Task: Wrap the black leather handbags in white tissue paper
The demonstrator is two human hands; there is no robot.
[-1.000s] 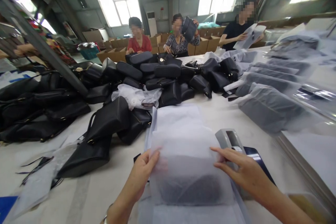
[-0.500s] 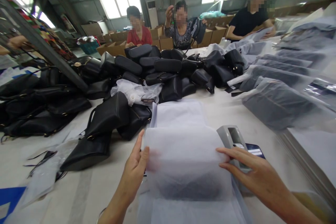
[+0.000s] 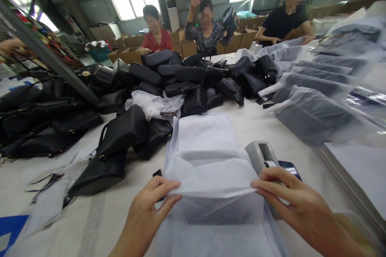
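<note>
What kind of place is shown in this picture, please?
Probably a packing area in a factory or warehouse: black handbags are heaped on a white table, bags in translucent wrapping lie at the right, and cardboard boxes stand beyond the table.

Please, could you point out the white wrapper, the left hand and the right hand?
White wrapper [image 3: 215,174], head view: folded flap between the hands.
Left hand [image 3: 147,204], head view: back of the hand.
Right hand [image 3: 303,196], head view: back of the hand.

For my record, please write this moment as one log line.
translucent bag: top folded over, dark shape showing | left hand: pinches left edge | right hand: pinches right edge | black bags: piled beyond
</note>
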